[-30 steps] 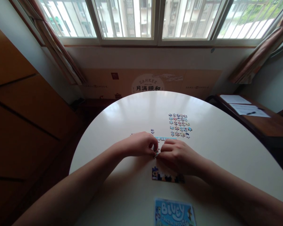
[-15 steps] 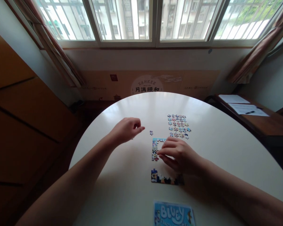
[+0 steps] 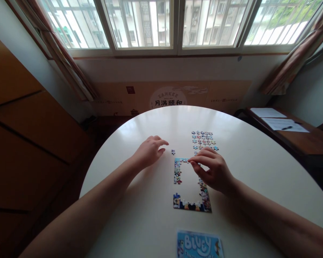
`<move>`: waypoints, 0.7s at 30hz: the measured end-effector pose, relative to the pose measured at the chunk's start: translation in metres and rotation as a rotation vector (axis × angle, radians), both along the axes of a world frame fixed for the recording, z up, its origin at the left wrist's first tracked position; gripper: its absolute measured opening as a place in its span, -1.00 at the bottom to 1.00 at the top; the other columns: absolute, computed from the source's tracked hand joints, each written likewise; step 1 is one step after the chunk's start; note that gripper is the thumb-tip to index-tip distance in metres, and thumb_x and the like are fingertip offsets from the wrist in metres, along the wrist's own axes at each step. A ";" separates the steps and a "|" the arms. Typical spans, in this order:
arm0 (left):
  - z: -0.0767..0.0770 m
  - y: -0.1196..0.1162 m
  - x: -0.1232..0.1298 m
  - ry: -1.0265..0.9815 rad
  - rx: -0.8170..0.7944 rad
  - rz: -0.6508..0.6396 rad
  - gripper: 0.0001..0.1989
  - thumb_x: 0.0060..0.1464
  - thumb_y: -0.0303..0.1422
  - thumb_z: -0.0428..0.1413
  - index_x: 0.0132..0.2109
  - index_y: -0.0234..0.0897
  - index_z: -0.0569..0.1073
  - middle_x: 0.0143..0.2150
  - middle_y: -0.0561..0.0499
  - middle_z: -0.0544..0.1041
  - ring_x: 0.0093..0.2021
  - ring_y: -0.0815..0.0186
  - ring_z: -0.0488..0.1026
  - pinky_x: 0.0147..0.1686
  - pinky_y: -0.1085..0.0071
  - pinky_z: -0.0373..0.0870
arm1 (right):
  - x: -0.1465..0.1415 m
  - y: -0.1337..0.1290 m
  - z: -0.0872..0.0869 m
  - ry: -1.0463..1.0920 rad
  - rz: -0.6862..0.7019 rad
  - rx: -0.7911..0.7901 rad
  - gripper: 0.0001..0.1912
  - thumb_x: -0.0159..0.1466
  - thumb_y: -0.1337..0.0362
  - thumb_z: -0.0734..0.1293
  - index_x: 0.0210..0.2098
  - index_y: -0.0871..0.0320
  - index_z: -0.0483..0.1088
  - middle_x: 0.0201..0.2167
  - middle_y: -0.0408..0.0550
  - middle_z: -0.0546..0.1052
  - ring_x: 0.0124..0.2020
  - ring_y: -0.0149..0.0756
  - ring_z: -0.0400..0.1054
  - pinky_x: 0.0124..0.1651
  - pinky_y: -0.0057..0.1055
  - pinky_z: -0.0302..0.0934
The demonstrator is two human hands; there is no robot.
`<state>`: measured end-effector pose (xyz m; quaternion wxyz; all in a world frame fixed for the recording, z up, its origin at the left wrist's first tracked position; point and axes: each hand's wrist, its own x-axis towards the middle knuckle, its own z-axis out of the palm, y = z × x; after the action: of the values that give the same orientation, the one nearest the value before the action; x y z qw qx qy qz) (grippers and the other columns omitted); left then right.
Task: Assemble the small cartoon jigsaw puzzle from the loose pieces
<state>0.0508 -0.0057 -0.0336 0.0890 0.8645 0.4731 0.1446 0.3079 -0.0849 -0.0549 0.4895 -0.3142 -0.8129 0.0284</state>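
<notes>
Lying loose on the white round-edged table [image 3: 247, 161]: one jigsaw piece [image 3: 173, 152], just beyond the upper left corner of a part-assembled jigsaw border [image 3: 177, 172]. Border sits mid-table, in front of the wearer. Light blue along the far edge, dark along the near edge, bare tabletop inside. Left side broken by a gap between the upper strip and the near left corner section. Part of the right side hidden by a hand.

Left hand [image 3: 150, 152]: left of the loose piece and apart from it. Index finger stretched forward, thumb well separated from it, no piece visible in its grasp.

Right hand [image 3: 214, 170]: over the upper right of the border. Thumb and index tips brought close together by the far edge, other fingers loosely bent. Cannot tell whether a piece is pinched between them.

Beyond the right hand, sorted jigsaw pieces [image 3: 202, 137] laid out in rows, nearest ones partly covered by the hand. Close to the wearer, a blue BLUEY picture sheet or box [image 3: 200, 243], cut off at the lower edge of view. Off to the right, a brown desk [image 3: 316, 139] bearing papers [image 3: 269, 113] and a dark pen [image 3: 287, 128].
</notes>
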 end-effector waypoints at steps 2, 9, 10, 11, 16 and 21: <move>-0.004 -0.004 0.010 0.061 0.019 -0.050 -0.64 0.27 -0.38 0.03 0.14 -0.14 0.54 0.07 -0.12 0.53 0.07 0.09 0.38 0.07 0.15 0.35 | 0.000 -0.001 0.000 -0.015 -0.005 -0.002 -0.87 0.30 0.39 0.34 -0.25 0.07 0.53 -0.44 -0.09 0.56 -0.38 -0.25 0.34 -0.26 -0.23 0.32; -0.002 -0.011 0.026 0.167 0.070 -0.114 -0.68 0.29 -0.35 0.01 0.06 -0.10 0.60 0.06 -0.12 0.52 0.01 0.11 0.32 0.06 0.19 0.29 | 0.007 -0.002 0.001 -0.084 -0.044 -0.012 -0.88 0.31 0.32 0.34 -0.32 0.05 0.54 -0.45 -0.10 0.55 -0.36 -0.24 0.35 -0.19 -0.22 0.31; -0.002 -0.010 0.026 0.168 0.073 -0.104 -0.69 0.29 -0.33 0.01 0.03 -0.11 0.61 0.05 -0.11 0.52 0.01 0.11 0.32 0.07 0.20 0.27 | 0.008 -0.001 0.000 -0.087 -0.054 -0.013 -0.88 0.31 0.30 0.34 -0.33 0.05 0.54 -0.44 -0.10 0.56 -0.35 -0.24 0.35 -0.17 -0.21 0.31; -0.002 -0.008 0.025 0.169 0.073 -0.101 -0.69 0.29 -0.32 0.01 0.02 -0.12 0.61 0.04 -0.11 0.51 0.03 0.11 0.32 0.07 0.21 0.26 | 0.009 -0.001 -0.001 -0.085 -0.066 -0.013 -0.87 0.32 0.29 0.34 -0.34 0.05 0.54 -0.44 -0.10 0.56 -0.35 -0.24 0.35 -0.17 -0.21 0.30; 0.003 -0.006 0.020 0.226 0.011 -0.109 -0.70 0.25 -0.30 0.02 -0.01 -0.24 0.58 0.03 -0.13 0.50 0.05 0.08 0.31 0.08 0.22 0.23 | 0.010 0.000 -0.003 -0.092 -0.049 0.011 -0.86 0.33 0.29 0.33 -0.33 0.07 0.53 -0.44 -0.11 0.54 -0.36 -0.26 0.34 -0.16 -0.22 0.28; 0.008 -0.010 0.019 0.299 -0.050 -0.127 -0.68 0.23 -0.27 0.00 -0.04 -0.32 0.56 0.00 -0.15 0.49 0.07 0.06 0.33 0.08 0.22 0.24 | 0.011 0.000 -0.003 -0.127 -0.053 -0.030 -0.84 0.35 0.27 0.30 -0.32 0.06 0.53 -0.43 -0.11 0.51 -0.36 -0.26 0.33 -0.16 -0.19 0.27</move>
<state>0.0703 -0.0154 -0.0257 0.0478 0.9021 0.4290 -0.0034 0.3188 -0.0849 -0.0582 0.4330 -0.3441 -0.8331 0.0076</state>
